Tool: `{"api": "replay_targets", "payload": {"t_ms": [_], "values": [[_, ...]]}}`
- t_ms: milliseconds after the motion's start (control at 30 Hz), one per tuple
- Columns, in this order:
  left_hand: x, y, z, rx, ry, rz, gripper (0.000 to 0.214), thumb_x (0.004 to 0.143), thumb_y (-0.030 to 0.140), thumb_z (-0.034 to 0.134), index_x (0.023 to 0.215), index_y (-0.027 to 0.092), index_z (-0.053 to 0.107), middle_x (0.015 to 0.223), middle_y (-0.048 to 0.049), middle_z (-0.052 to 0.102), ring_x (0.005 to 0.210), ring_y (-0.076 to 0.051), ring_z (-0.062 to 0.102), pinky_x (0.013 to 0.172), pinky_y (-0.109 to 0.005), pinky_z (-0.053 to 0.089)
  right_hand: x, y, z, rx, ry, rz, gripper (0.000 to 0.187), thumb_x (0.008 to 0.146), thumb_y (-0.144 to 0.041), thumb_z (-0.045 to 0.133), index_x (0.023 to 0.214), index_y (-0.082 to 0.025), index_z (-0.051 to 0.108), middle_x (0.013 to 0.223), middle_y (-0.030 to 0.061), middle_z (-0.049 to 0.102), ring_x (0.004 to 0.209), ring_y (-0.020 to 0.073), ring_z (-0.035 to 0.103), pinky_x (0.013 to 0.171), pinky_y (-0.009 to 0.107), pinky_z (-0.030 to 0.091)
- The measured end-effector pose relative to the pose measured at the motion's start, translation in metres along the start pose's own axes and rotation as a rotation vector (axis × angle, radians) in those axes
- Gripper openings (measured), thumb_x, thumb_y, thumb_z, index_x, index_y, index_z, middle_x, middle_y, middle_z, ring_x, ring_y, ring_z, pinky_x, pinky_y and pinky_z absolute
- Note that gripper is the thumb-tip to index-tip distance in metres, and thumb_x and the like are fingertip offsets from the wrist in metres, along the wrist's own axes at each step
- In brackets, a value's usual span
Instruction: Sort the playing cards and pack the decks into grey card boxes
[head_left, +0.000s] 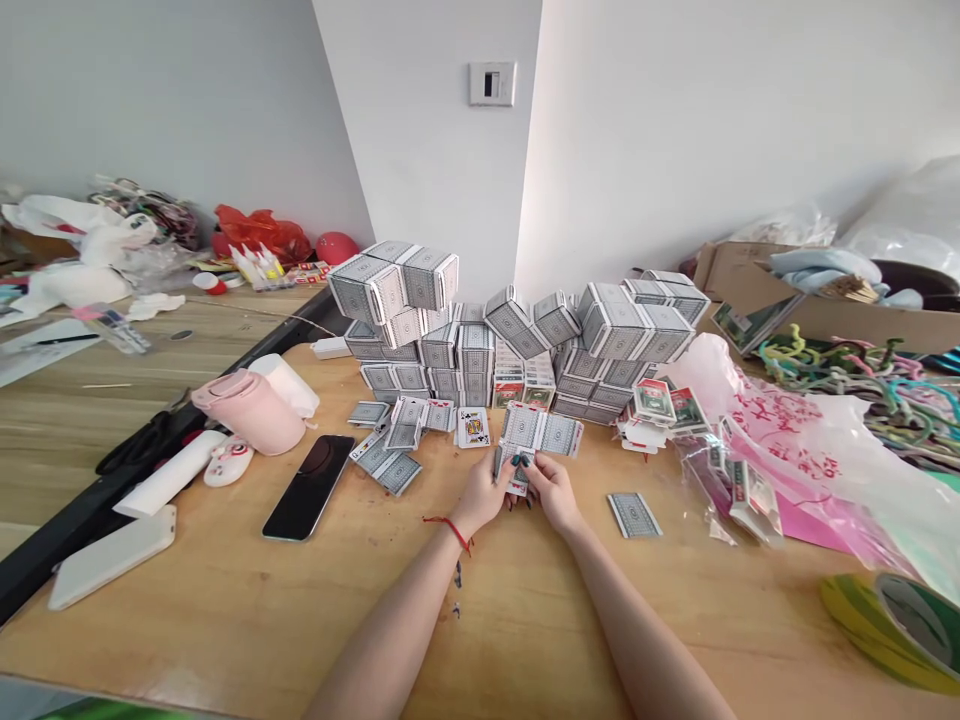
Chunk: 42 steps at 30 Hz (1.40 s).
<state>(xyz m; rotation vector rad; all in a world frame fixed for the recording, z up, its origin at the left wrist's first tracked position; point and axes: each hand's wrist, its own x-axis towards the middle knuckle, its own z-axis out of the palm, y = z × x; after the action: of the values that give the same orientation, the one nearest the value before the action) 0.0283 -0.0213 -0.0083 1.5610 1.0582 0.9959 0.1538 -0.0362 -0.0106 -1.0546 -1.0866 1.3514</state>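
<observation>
1 left hand (484,497) and 1 right hand (553,490) are closed on a deck of playing cards (517,470) over the worktop (225,590), just before stacked card boxes (457,350). I log a clear plastic bag (731,490) holding card packs, and a cardboard box (750,280) holding blue cloth (821,268).

A cluttered home room, with a wall switch (493,84) and wooden table (225,620).
</observation>
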Motion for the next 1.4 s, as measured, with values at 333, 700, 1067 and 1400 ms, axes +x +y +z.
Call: {"api": "replay_targets", "payload": {"t_ms": [333, 700, 1067, 1400], "values": [[0.002, -0.001, 0.000, 0.032, 0.088, 0.034, 0.027, 0.079, 0.040, 0.045, 0.090, 0.016, 0.050, 0.080, -0.0037, 0.060, 0.071, -0.014, 0.057, 0.061, -0.024, 0.045, 0.002, 0.008, -0.006, 0.029, 0.042, 0.037, 0.034, 0.068, -0.046, 0.058, 0.055, -0.018, 0.045, 0.036, -0.0073, 0.036, 0.030, 0.0069, 0.034, 0.031, 0.020, 0.025], [0.016, -0.011, -0.037, 0.549, 0.232, 0.284, 0.047, 0.075, 0.026, 0.055, 0.119, 0.022, 0.041, 0.121, -0.0076, 0.048, 0.115, -0.021, 0.041, 0.096, -0.039, 0.034, 0.008, 0.008, -0.020, 0.175, 0.213, -0.003, 0.025, 0.062, -0.035, 0.064, 0.052, -0.018, 0.050, 0.046, -0.0027, 0.044, 0.044, 0.0105, 0.041, 0.040, 0.022, 0.033], [0.022, -0.029, -0.035, 0.679, 0.258, 0.230, 0.039, 0.078, 0.014, 0.047, 0.116, 0.021, 0.047, 0.114, -0.0075, 0.056, 0.107, -0.019, 0.050, 0.090, -0.037, 0.041, 0.004, 0.007, -0.017, 0.101, 0.142, -0.008, 0.026, 0.065, -0.036, 0.062, 0.051, -0.016, 0.053, 0.045, -0.0028, 0.045, 0.041, 0.0093, 0.039, 0.040, 0.022, 0.029], [0.021, -0.025, -0.037, 0.706, 0.254, 0.173, 0.023, 0.081, 0.022, 0.045, 0.101, 0.023, 0.058, 0.108, -0.0036, 0.060, 0.102, -0.016, 0.054, 0.087, -0.032, 0.044, 0.002, 0.005, -0.017, 0.099, 0.130, 0.009, 0.028, 0.066, -0.037, 0.062, 0.051, -0.016, 0.052, 0.045, -0.0030, 0.044, 0.040, 0.0091, 0.040, 0.040, 0.022, 0.028]]}}
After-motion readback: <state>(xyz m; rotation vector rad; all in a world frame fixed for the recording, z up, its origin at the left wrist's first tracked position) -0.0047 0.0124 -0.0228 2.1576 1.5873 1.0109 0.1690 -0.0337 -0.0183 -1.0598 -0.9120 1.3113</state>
